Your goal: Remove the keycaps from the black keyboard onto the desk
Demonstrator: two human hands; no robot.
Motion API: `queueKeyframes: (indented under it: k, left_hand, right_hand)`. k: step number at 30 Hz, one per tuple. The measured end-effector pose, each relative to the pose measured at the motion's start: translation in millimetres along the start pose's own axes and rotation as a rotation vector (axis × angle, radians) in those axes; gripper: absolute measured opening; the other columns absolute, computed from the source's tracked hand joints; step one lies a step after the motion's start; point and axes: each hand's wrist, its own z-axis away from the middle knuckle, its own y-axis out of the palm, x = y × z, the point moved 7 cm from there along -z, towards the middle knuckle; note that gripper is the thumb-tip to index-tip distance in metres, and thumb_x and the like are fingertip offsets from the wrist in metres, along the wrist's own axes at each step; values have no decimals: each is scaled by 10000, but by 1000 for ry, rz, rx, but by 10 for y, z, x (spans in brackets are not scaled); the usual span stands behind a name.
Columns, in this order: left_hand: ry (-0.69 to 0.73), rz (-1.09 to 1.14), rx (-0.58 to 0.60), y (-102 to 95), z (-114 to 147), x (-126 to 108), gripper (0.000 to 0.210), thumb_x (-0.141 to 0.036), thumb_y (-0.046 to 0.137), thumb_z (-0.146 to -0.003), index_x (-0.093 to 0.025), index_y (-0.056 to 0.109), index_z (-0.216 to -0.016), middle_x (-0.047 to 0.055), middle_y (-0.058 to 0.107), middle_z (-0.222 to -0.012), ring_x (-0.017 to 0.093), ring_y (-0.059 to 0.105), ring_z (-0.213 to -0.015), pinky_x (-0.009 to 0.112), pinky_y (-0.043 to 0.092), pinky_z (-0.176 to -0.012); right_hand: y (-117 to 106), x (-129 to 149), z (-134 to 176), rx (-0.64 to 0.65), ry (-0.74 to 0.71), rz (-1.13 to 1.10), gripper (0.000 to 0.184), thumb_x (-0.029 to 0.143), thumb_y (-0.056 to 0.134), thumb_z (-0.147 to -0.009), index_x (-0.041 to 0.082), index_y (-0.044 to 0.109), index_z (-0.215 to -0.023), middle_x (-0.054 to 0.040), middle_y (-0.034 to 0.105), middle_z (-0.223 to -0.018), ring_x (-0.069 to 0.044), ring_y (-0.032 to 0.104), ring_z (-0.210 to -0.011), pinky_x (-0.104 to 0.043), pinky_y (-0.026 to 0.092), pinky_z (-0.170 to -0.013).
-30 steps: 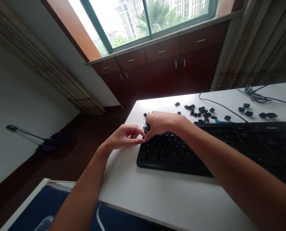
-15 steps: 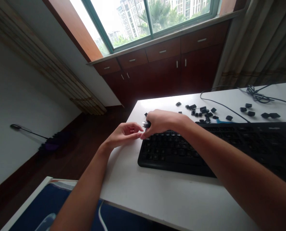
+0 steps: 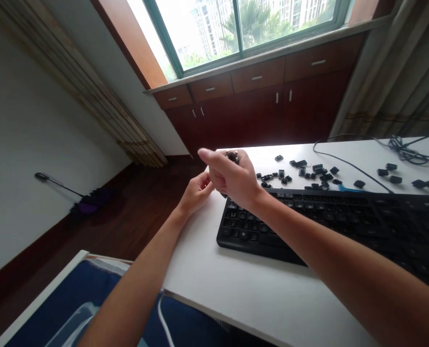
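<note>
A black keyboard [image 3: 272, 238] with several keycaps off lies on the white table. Over its top left corner, my right hand [image 3: 232, 176] is closed in a fist, thumb pointing left. A small dark tool with shiny metal bits [image 3: 232, 156] pokes out of that fist; its kind is unclear. Just left of it, my left hand [image 3: 196, 195] is at the table's edge with curled fingers. Its fingertips are partly hidden behind my right hand, so what they pinch, if anything, does not show. Loose black keycaps [image 3: 319, 169] are scattered behind the keyboard.
A blue brush [image 3: 346, 188] lies among the keycaps at the keyboard's back edge. The black cable [image 3: 409, 149] is coiled at the far right. A blue chair [image 3: 70, 294] stands at the lower left, a white cord [image 3: 166, 323] by the table's front edge.
My right hand has risen and turned from palm-down over the keyboard into an upright fist with the tool. My left hand's fingers have curled in more. The view has shifted slightly left.
</note>
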Motion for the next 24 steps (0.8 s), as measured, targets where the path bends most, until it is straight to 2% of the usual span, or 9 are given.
queueKeyframes:
  k: [2,4,7,12,15,19,21,22,24]
  left_hand:
    - [5,-10,36,30,3,17,285,-393,696,-855,-119,689,-933,33,679,-790,147,608,-699,225,495,-610]
    - [8,-7,48,44,3,29,299,-400,670,-870,-117,685,-967,15,651,-759,130,576,-656,218,471,-585]
    - [13,-10,44,49,6,0,282,-389,661,-870,-114,679,-929,3,614,-709,116,532,-606,211,424,-541]
    - [16,6,42,69,21,-69,260,-368,652,-875,-121,674,-951,33,652,-793,151,592,-721,226,468,-615]
    - [13,15,73,91,21,-72,297,-422,645,-891,-130,666,-939,23,638,-773,137,567,-672,225,441,-578]
    - [7,24,191,98,53,-206,328,-462,627,-919,-141,677,-873,23,645,-768,127,555,-661,231,433,-588]
    - [16,-2,292,102,121,-360,305,-447,651,-913,-150,701,-863,26,657,-765,131,562,-673,238,444,-609]
    - [40,-46,384,134,180,-455,281,-435,654,-917,-162,713,-890,30,667,-792,136,571,-703,244,455,-637]
    - [136,-115,512,173,316,-661,248,-423,720,-874,-180,728,-925,40,676,-859,148,586,-758,261,482,-700]
  right_hand:
    - [-82,-149,0,-11,81,119,541,454,710,-786,218,362,-445,83,304,-408,-53,266,-408,-249,191,-420]
    - [-135,-212,-4,-37,96,124,565,470,677,-810,225,334,-433,84,284,-387,-55,258,-400,-249,196,-417]
    - [-104,-207,6,-23,71,71,579,492,640,-837,227,308,-443,80,293,-395,-59,283,-408,-242,229,-424]
    - [-34,-305,63,77,123,154,567,496,724,-776,216,358,-445,80,320,-401,-53,273,-397,-244,184,-405]
    - [-84,-224,15,39,118,120,560,466,666,-829,221,345,-442,80,313,-387,-56,273,-388,-242,204,-399]
    - [-218,-49,-60,-58,71,99,534,411,652,-842,218,350,-445,77,334,-396,-57,299,-389,-236,246,-401]
    - [-339,-111,-55,-117,116,159,519,421,664,-832,217,366,-460,77,344,-401,-59,304,-389,-234,254,-396]
    - [-408,-171,-44,-148,143,181,506,422,666,-829,218,372,-471,77,350,-404,-60,304,-388,-234,252,-391]
    - [-537,-294,-20,-200,178,196,477,413,653,-829,223,372,-494,79,352,-408,-61,293,-379,-236,237,-375]
